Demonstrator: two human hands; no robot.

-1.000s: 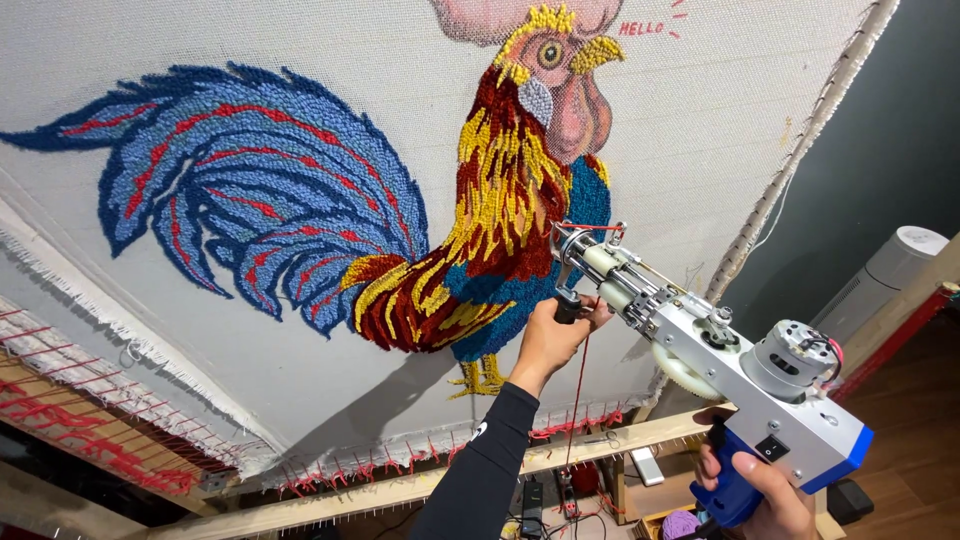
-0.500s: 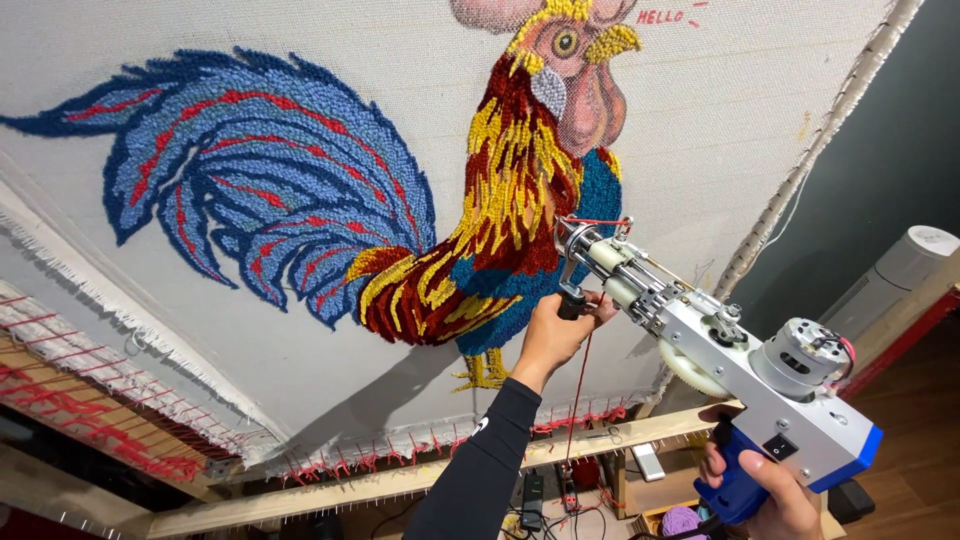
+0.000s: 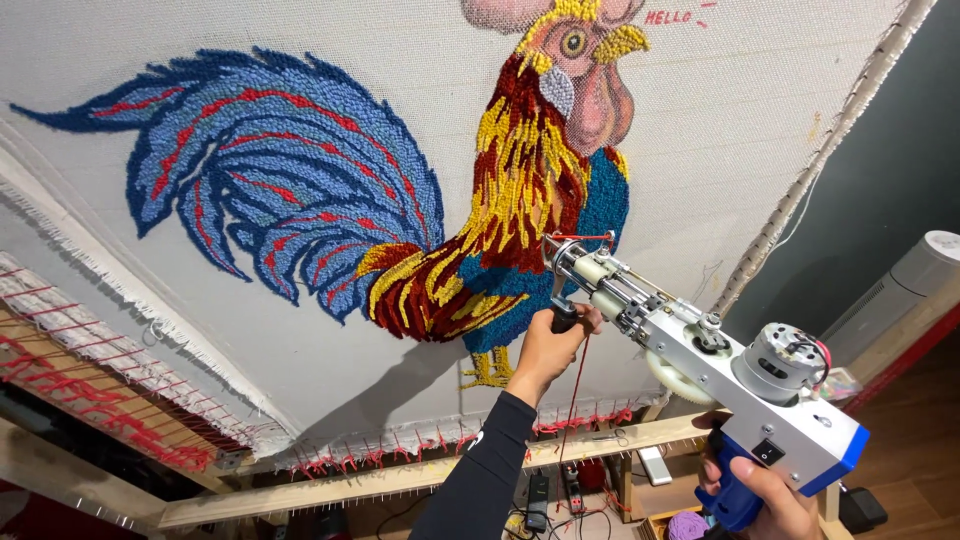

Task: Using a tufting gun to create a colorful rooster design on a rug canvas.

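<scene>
A tufting gun (image 3: pixel 700 360) with a silver body, a white gear and a blue grip points at a stretched white cloth (image 3: pixel 250 330). My left hand (image 3: pixel 552 340) grips the gun's black front handle near the needle. My right hand (image 3: pixel 765 495) holds the blue rear grip at the lower right. The needle tip sits at the breast of a tufted rooster (image 3: pixel 480 200) in blue, red, yellow and maroon yarn. A red yarn strand (image 3: pixel 575 395) hangs down from the gun's front.
The cloth is stretched on a wooden frame (image 3: pixel 400 478) with tack strips along its lower edge. A white cylindrical appliance (image 3: pixel 905 285) stands at the right. Cables, a purple yarn ball (image 3: pixel 686 524) and small items lie below the frame.
The view has shifted so the rooster sits lower and further right in frame. Both hands keep their grip on the gun, whose tip stays at the rooster's breast.
</scene>
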